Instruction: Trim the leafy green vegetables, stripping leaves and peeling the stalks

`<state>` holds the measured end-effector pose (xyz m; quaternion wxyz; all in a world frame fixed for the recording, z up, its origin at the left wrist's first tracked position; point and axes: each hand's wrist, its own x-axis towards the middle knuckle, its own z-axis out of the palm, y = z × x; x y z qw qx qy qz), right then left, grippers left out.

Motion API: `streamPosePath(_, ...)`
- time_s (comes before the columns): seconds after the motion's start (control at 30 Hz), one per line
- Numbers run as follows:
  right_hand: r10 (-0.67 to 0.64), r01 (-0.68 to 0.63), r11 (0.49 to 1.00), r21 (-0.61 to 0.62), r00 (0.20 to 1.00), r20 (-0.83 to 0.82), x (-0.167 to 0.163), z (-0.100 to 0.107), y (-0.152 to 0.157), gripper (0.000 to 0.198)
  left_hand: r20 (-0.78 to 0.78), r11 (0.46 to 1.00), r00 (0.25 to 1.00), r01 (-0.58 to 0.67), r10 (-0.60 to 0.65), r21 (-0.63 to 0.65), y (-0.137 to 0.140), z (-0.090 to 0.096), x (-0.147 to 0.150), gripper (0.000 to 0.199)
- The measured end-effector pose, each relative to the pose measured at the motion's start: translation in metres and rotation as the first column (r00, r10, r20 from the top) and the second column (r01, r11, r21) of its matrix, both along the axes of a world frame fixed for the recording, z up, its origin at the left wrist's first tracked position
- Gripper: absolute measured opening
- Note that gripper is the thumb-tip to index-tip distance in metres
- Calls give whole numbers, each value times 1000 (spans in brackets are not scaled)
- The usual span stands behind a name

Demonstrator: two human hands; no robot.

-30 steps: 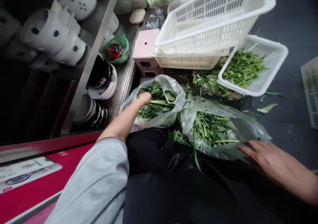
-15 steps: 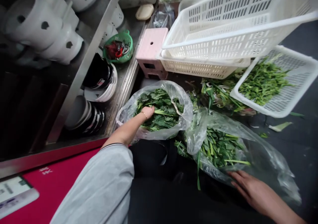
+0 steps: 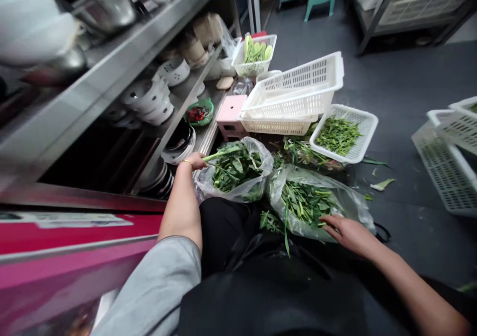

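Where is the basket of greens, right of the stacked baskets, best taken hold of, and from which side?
Probably the right edge of the basket's rim, coming from the right: that edge faces the floor, while the stacked baskets stand close on its left. The right hand seems better placed, as the left hand holds a stalk.

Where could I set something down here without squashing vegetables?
The widest bare patch is the floor between the basket of leafy greens and the upper-right metal rack. Leaf scraps dot the floor toward the baskets at far right. It's crowded around the plastic bags, where the left hand and right hand are.
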<state>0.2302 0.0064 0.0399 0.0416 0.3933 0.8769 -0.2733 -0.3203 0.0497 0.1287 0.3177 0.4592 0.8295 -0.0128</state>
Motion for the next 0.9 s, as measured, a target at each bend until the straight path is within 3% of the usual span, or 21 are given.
streamPosePath(0.03, 11, -11, 1000, -2, 999, -30, -7, 10, -2, 35, 90, 989, 991, -106, 97, 102, -11, 11, 6, 14)
streamPosePath(0.1, 22, -28, 999, -42, 990, -141, -31, 35, -4, 32, 397, 897, 886, -357, 238, 260, -32, 23, 31, 20)
streamPosePath(0.17, -64, 4, 984, -178, 940, -334, -69, 63, -4, 32, 698, 811, 689, -514, 194, 281, -50, 21, 73, 28)
streamPosePath(0.23, -305, 74, 905, -420, 800, -517, -115, 89, 1, 40, 875, 781, 481, -568, 59, 260, -65, 11, 125, 37)
streamPosePath(0.27, -469, 104, 821, -562, 683, -560, -137, 99, 6, 41, 919, 773, 393, -580, -9, 255, -72, 6, 150, 40)
streamPosePath(0.37, -605, 179, 775, -606, 488, -630, -187, 113, 22, 26, 976, 806, 182, -557, -116, 200, -89, -8, 213, 45)
streamPosePath(0.47, -666, 349, 743, -572, 300, -682, -197, 107, 18, 14, 995, 819, 84, -566, -61, 99, -86, -13, 243, 43)
streamPosePath(0.53, -664, 423, 731, -536, 256, -702, -185, 99, -2, 12, 997, 784, 63, -621, 39, 8, -76, -15, 247, 36)
streamPosePath(0.6, -642, 396, 756, -522, 291, -709, -169, 92, -27, 12, 989, 744, 74, -667, 129, -47, -67, -19, 245, 35)
streamPosePath(0.63, -638, 362, 765, -532, 318, -701, -163, 89, -36, 12, 981, 730, 115, -683, 153, -34, -65, -23, 244, 34)
streamPosePath(0.7, -666, 331, 746, -578, 375, -645, -157, 86, -43, 13, 939, 727, 307, -679, 154, 102, -70, -32, 244, 29)
streamPosePath(0.8, -716, 412, 695, -589, 472, -514, -167, 88, -22, 19, 704, 722, 709, -504, 33, 474, -90, -44, 252, 19)
streamPosePath(0.83, -720, 440, 690, -574, 498, -484, -172, 90, -12, 21, 599, 706, 800, -412, -22, 576, -97, -46, 256, 19)
streamPosePath(0.9, -715, 484, 698, -528, 512, -476, -180, 95, 2, 23, 463, 683, 881, -277, -100, 675, -104, -46, 261, 28)
